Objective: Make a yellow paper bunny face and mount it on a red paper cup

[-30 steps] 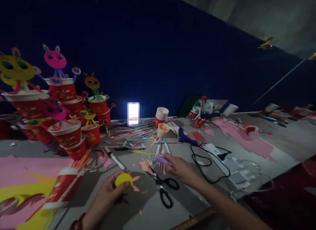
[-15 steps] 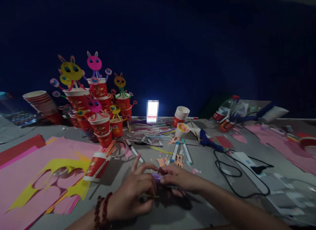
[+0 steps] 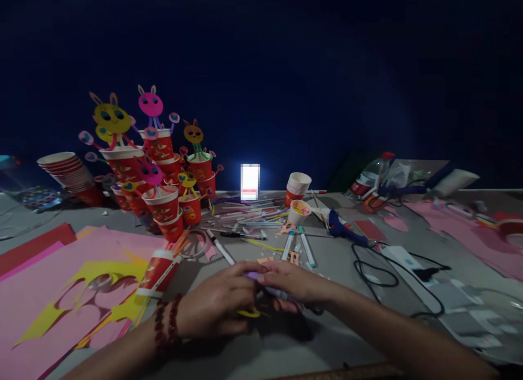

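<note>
My two hands meet over the grey table near its front edge. My left hand point(image 3: 218, 306), with a bead bracelet at the wrist, is closed around a yellow paper piece point(image 3: 249, 313) whose edge peeks out below the fingers. My right hand point(image 3: 286, 285) pinches a purple marker point(image 3: 252, 275) at its end, and the left fingertips touch the same marker. Black scissors lie under my right hand and are mostly hidden. A fallen red paper cup point(image 3: 157, 271) holding orange sticks lies just left of my hands.
Red cups with paper animal heads point(image 3: 157, 167) stand at the back left, pink and yellow sheets point(image 3: 69, 293) at the left. Markers and straws point(image 3: 249, 219), a white cup stack point(image 3: 297, 187), a blue glue gun point(image 3: 341, 228), black cables point(image 3: 379, 274) and a bottle point(image 3: 370, 178) lie behind and right.
My hands came together: the right brought the purple marker from beside the scissors to the left hand, which closed over the yellow piece. The view swung left, then rose slightly.
</note>
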The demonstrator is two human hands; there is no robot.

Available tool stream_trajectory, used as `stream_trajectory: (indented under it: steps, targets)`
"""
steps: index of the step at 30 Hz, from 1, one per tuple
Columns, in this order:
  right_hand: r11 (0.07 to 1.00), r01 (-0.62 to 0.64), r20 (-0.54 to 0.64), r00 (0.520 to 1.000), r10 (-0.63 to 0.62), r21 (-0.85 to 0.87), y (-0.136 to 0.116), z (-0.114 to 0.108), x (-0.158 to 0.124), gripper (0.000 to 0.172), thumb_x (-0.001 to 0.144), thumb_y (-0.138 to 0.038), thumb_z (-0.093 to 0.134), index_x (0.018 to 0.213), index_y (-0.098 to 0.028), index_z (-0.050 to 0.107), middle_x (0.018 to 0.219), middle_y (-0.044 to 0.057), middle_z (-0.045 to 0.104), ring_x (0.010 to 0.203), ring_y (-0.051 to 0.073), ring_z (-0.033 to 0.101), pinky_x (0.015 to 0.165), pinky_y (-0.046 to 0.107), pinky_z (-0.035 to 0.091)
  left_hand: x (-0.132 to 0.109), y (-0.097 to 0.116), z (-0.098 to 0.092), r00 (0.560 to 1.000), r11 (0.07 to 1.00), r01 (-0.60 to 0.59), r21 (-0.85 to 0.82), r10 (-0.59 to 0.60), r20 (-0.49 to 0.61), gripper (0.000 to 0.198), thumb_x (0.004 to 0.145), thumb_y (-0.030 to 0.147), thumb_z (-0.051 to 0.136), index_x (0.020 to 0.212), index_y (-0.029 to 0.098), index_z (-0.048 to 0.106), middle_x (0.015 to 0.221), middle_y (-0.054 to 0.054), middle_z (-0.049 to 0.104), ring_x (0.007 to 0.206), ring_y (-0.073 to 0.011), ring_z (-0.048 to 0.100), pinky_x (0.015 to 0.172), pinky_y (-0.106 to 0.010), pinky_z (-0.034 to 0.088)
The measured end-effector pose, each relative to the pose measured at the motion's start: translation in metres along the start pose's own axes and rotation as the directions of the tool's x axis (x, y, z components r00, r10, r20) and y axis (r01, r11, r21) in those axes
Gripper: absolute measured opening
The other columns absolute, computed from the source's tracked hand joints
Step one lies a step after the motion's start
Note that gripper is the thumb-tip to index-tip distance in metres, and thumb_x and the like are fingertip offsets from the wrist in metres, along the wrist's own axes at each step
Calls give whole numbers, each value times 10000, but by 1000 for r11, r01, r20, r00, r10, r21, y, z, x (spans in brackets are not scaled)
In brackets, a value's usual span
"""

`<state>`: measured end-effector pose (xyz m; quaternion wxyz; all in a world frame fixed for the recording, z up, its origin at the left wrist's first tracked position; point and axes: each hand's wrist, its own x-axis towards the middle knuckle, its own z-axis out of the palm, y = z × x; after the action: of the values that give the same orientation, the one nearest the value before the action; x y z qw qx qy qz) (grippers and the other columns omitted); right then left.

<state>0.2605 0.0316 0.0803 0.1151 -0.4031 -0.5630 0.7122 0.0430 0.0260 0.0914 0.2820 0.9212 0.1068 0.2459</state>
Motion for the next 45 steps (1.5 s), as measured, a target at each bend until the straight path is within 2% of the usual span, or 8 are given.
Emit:
stream_trajectory:
  steps: [7,13,18,24,29,34,39,45]
  targets:
    - [956,70,-44,995,-86,-286,-10,-8,-4,356,920,-546,499,977,-196,532,614,-63,501,400,57,447,365,148,332,6,-2,4,988,992,75,-99,-88,-126,193,709,29,523,754,216,531,745,-13,648,957,-203,633,1039,-400,410]
    - [827,125,-23,986,-164,-548,-26,1,-15,263,958,-430,456,950,-190,566,711,-28,542,506,94,520,461,185,357,-2,13,7,956,955,221,-198,-252,-151,181,683,43,523,702,221,542,766,-18,655,1064,-240,604,988,-378,444]
    - [657,147,-40,965,-261,-740,-38,5,-22,183,923,-340,518,940,-180,603,887,45,620,806,190,578,667,254,420,-7,15,0,931,897,294,-331,-347,-115,163,691,58,564,694,219,544,752,-12,661,1074,-245,601,980,-368,447]
    - [953,-89,-50,996,78,-288,-20,-16,-17,352,891,-559,501,866,-209,483,619,-58,540,416,72,443,393,174,318,-10,9,-21,880,870,398,-291,-452,-147,100,770,113,565,734,201,596,913,-60,695,1118,-266,571,947,-378,461]
    - [995,-96,-58,994,95,-15,-14,-17,-11,389,827,-576,579,915,-208,488,571,-82,563,349,36,379,343,146,244,-5,18,-25,934,942,331,49,-320,-158,133,744,67,565,739,200,577,1092,-60,642,1107,-243,554,1052,-466,365]
    - [991,-132,22,991,132,8,-24,-3,-8,199,858,-377,580,878,-190,517,499,-104,522,310,32,348,340,142,249,5,20,-15,982,892,159,423,-188,28,185,733,100,608,905,168,624,1424,-142,483,1354,-318,363,1166,-573,105]
    - [990,-127,40,991,124,54,-28,2,-12,168,893,-342,517,854,-179,514,462,-109,484,279,26,303,312,138,190,9,15,-7,967,842,96,530,-205,150,249,804,187,632,1048,145,654,1510,-165,397,1269,-320,471,1109,-522,282]
    - [991,-119,33,993,117,55,-37,1,-17,114,842,-283,545,857,-184,491,520,-94,543,304,30,356,310,134,251,12,14,2,969,752,91,653,-218,117,191,889,95,522,970,113,694,1439,-176,483,1084,-309,582,887,-438,485]
